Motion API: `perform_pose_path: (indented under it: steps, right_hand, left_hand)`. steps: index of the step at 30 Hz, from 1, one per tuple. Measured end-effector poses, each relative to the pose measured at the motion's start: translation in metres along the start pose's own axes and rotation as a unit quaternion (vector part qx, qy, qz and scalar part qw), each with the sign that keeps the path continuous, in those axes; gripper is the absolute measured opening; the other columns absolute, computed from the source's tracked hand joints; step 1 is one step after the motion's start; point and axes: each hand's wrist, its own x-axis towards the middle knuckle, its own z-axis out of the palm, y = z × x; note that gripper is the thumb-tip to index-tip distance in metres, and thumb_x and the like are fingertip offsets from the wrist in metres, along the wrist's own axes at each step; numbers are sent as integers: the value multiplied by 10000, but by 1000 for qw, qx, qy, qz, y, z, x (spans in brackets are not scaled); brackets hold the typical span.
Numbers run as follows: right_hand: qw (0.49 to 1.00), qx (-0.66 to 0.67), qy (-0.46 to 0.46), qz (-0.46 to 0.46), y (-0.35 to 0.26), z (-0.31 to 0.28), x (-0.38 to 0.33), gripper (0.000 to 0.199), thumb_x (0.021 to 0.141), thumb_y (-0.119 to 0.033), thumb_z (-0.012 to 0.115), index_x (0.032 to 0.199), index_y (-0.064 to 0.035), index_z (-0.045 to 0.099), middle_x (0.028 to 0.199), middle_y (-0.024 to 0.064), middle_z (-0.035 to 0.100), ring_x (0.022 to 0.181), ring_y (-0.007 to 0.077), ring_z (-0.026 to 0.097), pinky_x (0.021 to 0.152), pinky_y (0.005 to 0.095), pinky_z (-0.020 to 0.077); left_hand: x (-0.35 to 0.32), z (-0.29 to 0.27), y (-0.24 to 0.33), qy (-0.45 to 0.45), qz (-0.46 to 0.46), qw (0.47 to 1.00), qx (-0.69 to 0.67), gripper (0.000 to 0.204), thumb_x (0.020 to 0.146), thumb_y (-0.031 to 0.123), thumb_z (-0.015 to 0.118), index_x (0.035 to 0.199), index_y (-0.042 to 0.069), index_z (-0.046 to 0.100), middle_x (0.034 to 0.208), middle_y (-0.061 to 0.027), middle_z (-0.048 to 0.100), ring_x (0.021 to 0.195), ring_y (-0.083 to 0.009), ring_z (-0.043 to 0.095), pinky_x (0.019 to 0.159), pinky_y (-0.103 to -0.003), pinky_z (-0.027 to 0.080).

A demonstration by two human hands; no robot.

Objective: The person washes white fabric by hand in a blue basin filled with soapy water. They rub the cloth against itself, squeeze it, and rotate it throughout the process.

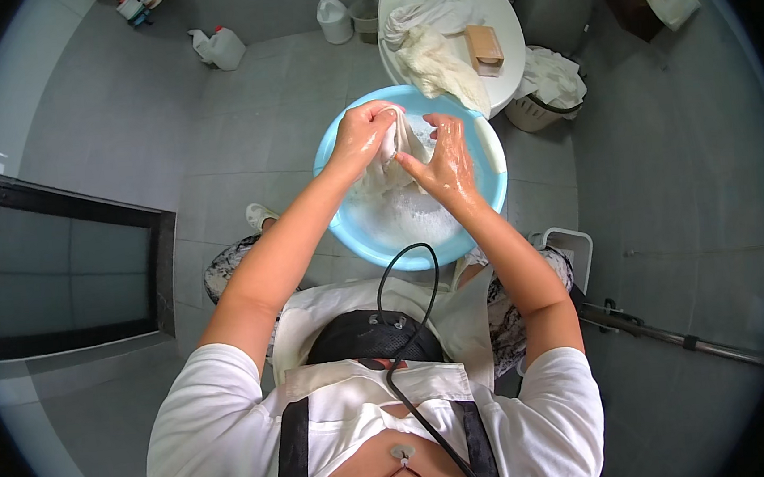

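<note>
Head view: left hand (365, 138) pinches the white cloth (400, 137), which hangs beneath that grip; right hand (445, 163) spreads beside it; blue basin (360, 247) sits below, presumably catching drips.

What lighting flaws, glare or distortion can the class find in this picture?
Head view: fisheye distortion bows straight edges near the rim, and the corners fall black; head view: bright highlights glint on the wet right hand, while the round light-blue plastic basin looks fairly sharp.
</note>
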Motion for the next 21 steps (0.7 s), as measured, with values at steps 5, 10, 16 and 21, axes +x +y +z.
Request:
perform_pose_path:
  steps: [5,10,16,21]
  right_hand:
    - [994,30,-85,59,10,10,-6,477,618,-211,697,966,-23,430,877,151,496,782,304,518,672,379,420]
    - [983,80,-134,98,23,20,-12,538,649,-259,653,1066,-12,418,955,205,551,878,345,545,748,383,427]
    - [985,72,-128,88,21,26,-18,536,678,-240,606,1113,-9,397,976,222,548,862,374,549,744,411,431]
    - [995,-57,-55,55,44,11,2,204,730,-121,502,913,-33,525,826,187,571,752,353,558,648,402,437]
  left_hand:
    - [-2,9,1,19,-5,1000,-25,100,821,98,515,829,9,559,746,-18,562,648,-65,501,571,-209,404]
    - [-6,9,9,38,-19,996,-74,116,814,135,527,790,23,512,723,-21,539,641,-77,497,569,-225,407]
    - [-11,8,-4,17,-91,984,-152,139,794,181,547,768,49,508,710,-21,526,641,-95,501,564,-242,411]
    - [-8,-4,-10,13,-114,976,-184,95,785,142,554,765,61,509,707,-11,530,636,-98,520,561,-233,431]
